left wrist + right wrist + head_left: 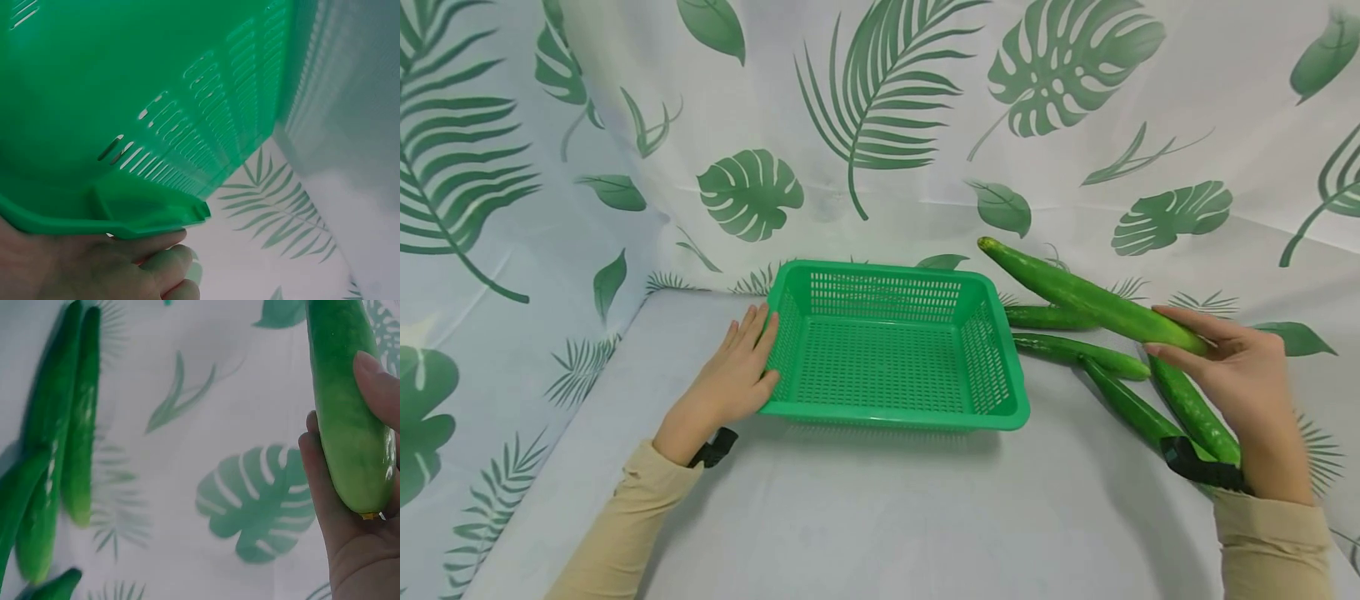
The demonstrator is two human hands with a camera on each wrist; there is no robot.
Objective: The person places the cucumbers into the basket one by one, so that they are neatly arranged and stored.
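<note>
A long green cucumber is raised at the right, gripped near its paler end by my right hand. In the right wrist view, the thumb lies on one side of this cucumber and the fingers on the other. A green plastic basket with slotted walls stands in the middle, and nothing lies inside it. My left hand rests against its left rim with the fingers extended. Seen from the left wrist, the basket's outer wall fills much of the view, above the hand.
Several more cucumbers lie on the white tabletop right of the basket, some overlapping. A white cloth printed with green leaves hangs behind and at the left. Black bands sit on both wrists.
</note>
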